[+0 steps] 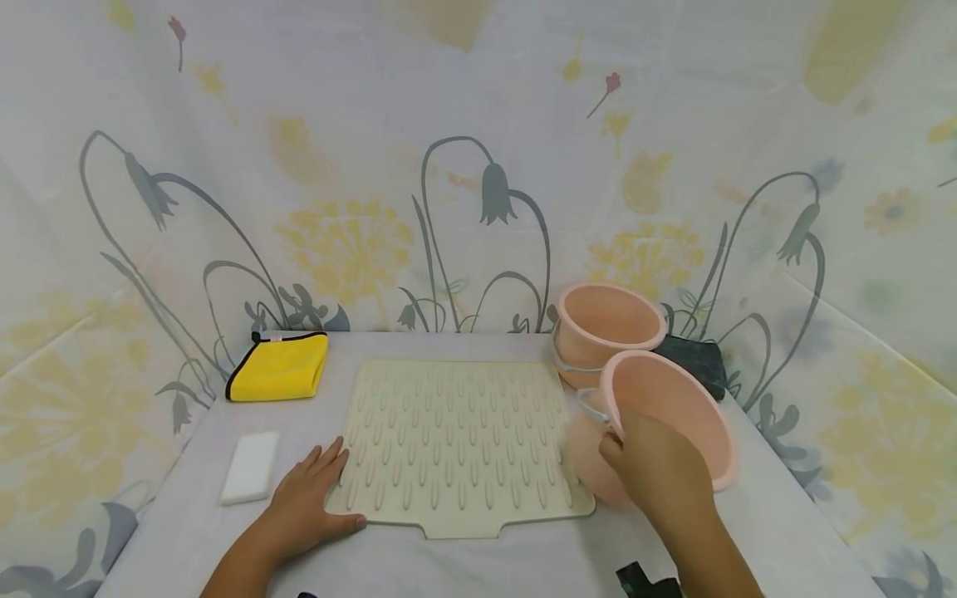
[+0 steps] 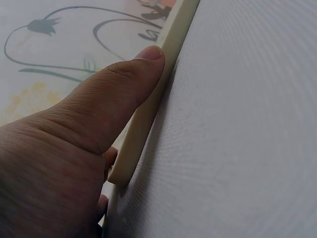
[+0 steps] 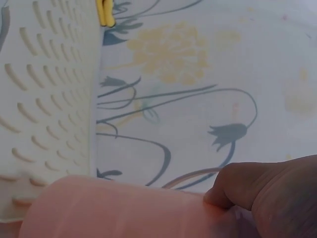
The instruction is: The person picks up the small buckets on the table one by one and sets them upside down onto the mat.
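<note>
A cream washboard with rows of raised ridges lies flat on the table. My left hand rests at its near left corner, fingers stretched along the left edge and the thumb against the front edge. On the right, my right hand grips the rim of a pink bucket, thumb outside and the other fingers hidden inside. This bucket is tilted, its mouth facing up and to the right, and its lower part overlaps the board's right edge in the head view. Its thin handle hangs at the left.
A second pink bucket stands upright behind the held one. A dark folded cloth-like thing lies beside it at the back right. At the left are a folded yellow cloth with black trim and a white sponge block.
</note>
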Demonstrator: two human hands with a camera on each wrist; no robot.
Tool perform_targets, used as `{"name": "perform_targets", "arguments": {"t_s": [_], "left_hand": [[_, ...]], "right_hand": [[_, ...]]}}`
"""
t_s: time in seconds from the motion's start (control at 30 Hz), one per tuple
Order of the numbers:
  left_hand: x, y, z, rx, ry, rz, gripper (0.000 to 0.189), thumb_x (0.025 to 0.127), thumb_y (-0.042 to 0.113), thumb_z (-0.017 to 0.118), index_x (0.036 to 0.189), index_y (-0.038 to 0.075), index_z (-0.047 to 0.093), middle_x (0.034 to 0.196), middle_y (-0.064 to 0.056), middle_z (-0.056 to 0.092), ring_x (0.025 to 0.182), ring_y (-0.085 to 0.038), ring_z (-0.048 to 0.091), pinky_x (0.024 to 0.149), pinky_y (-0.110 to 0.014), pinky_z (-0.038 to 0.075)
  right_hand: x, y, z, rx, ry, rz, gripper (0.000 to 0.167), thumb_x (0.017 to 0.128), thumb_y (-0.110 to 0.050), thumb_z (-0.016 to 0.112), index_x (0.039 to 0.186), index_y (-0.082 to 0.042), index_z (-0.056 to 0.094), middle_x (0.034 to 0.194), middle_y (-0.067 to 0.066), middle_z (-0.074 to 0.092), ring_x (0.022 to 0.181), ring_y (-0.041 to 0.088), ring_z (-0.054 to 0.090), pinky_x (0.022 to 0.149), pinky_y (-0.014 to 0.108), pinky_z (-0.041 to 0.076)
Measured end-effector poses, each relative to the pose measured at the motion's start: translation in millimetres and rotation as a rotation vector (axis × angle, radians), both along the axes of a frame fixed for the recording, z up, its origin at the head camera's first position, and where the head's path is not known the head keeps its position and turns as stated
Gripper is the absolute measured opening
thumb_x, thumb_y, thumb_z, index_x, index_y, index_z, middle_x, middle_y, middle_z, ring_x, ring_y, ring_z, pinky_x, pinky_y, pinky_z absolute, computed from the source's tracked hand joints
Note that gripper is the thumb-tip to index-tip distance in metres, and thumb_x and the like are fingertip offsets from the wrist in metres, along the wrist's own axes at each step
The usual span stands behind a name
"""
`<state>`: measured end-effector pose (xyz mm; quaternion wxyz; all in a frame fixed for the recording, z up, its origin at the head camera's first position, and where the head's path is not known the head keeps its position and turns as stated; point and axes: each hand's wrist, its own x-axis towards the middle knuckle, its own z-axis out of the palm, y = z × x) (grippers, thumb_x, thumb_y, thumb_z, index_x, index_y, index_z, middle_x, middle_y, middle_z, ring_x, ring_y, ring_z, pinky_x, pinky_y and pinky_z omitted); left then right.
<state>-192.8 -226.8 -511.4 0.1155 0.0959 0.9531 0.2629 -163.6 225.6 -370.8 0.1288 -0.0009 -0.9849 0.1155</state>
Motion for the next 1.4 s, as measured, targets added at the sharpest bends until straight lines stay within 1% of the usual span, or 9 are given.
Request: {"name": "perform_targets", "arguments": {"t_s": [0.13,0.3,0.6,0.8,1.0,1.27,1.4], "left_hand": [[-0.1,0.3,0.2,-0.001,0.001,-0.001,0.123,0.071,0.069,0.085,0.161,0.001,0.037,0.173,-0.018,0.022,0.156,-0.054,0.014,0.121,-0.074,0.014],[-0.3,0.2,0.5,-0.006,-0.003,0.002,0.122,0.071,0.069,0.085,0.161,0.001,0.036,0.173,-0.018,0.021,0.157,-0.054,0.014,0.122,-0.074,0.013],[-0.7,0.9,0.8,-0.004,-0.001,0.004,0.122,0.071,0.068,0.086,0.161,0.001,0.037,0.173,-0.019,0.022,0.156,-0.054,0.014,0.121,-0.074,0.013],[0.4,0.1,0.6,-0.004,0.004,0.004,0.122,0.071,0.068,0.086,0.160,0.000,0.038,0.173,-0.019,0.023,0.156,-0.054,0.015,0.122,-0.073,0.014],[-1.3,1.3,0.3,-0.021,0.001,0.002,0.122,0.071,0.070,0.085,0.161,0.001,0.038,0.173,-0.019,0.023,0.156,-0.054,0.015,0.122,-0.073,0.013],[-1.3,1.1,0.7,-0.023,0.008,0.003,0.123,0.070,0.070,0.085,0.160,0.001,0.038,0.173,-0.019,0.022,0.156,-0.055,0.015,0.122,-0.073,0.012],[-1.2,0.9,1.3,-0.022,0.006,0.003,0.122,0.071,0.070,0.085,0.161,0.002,0.038,0.173,-0.018,0.022,0.156,-0.054,0.014,0.122,-0.072,0.012]], "right_hand": [[-0.1,-2.4,0.3,-0.028,0.004,-0.005,0.030,0.092,-0.024,0.059,0.066,-0.014,0.046,0.055,0.000,0.042,0.050,0.019,0.039,0.048,0.032,0.029],[1.4,-6.4,2.1,-0.066,-0.005,-0.012,0.032,0.095,-0.028,0.060,0.069,-0.014,0.048,0.058,0.001,0.044,0.054,0.020,0.043,0.051,0.033,0.032],[2.6,-14.8,-3.2,-0.135,0.059,0.006,0.034,0.096,-0.030,0.062,0.068,-0.016,0.047,0.059,-0.001,0.045,0.057,0.019,0.043,0.053,0.032,0.034],[4.3,-23.4,-6.2,-0.206,0.077,0.005,0.036,0.095,-0.032,0.065,0.068,-0.016,0.047,0.060,-0.002,0.044,0.058,0.016,0.042,0.051,0.031,0.033],[5.2,-30.7,-7.4,-0.274,0.104,0.023,0.033,0.094,-0.030,0.068,0.071,-0.016,0.049,0.062,-0.002,0.046,0.058,0.016,0.043,0.050,0.030,0.035],[2.5,-38.6,-14.8,-0.383,0.203,0.027,0.033,0.091,-0.025,0.072,0.070,-0.015,0.048,0.058,-0.004,0.043,0.053,0.013,0.042,0.046,0.028,0.033],[0.3,-42.1,-19.0,-0.464,0.220,0.031,0.031,0.089,-0.023,0.073,0.070,-0.015,0.051,0.056,-0.006,0.045,0.052,0.012,0.042,0.044,0.027,0.034]]}}
